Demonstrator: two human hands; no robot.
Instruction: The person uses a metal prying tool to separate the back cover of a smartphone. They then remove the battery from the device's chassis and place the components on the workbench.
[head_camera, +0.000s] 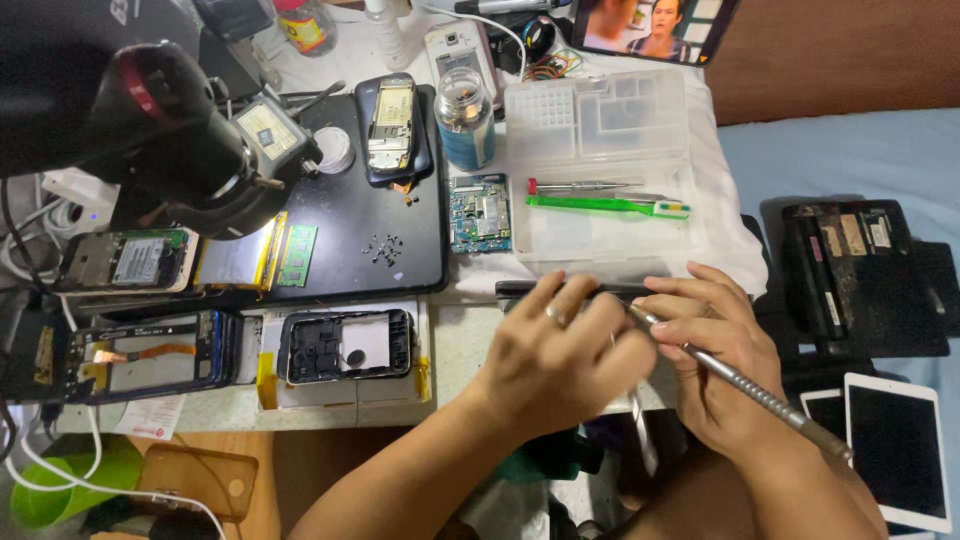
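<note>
My left hand (560, 350) curls around a dark, flat phone part (530, 290) at the front of the bench, fingers closed over it, a ring on one finger. My right hand (715, 350) pinches a long grey metal screwdriver (745, 382), its tip pointing at the part under my left fingers. The two hands touch each other. Most of the held part is hidden by my fingers.
A clear plastic organiser box (610, 130) holds a green toothbrush (600, 205) and a small driver. A circuit board (478, 213), tiny screws (383, 250) on a black mat, an opened phone frame (347, 345), a glass jar (465, 115), a black lamp (180, 140) and white tablets (895, 450) surround me.
</note>
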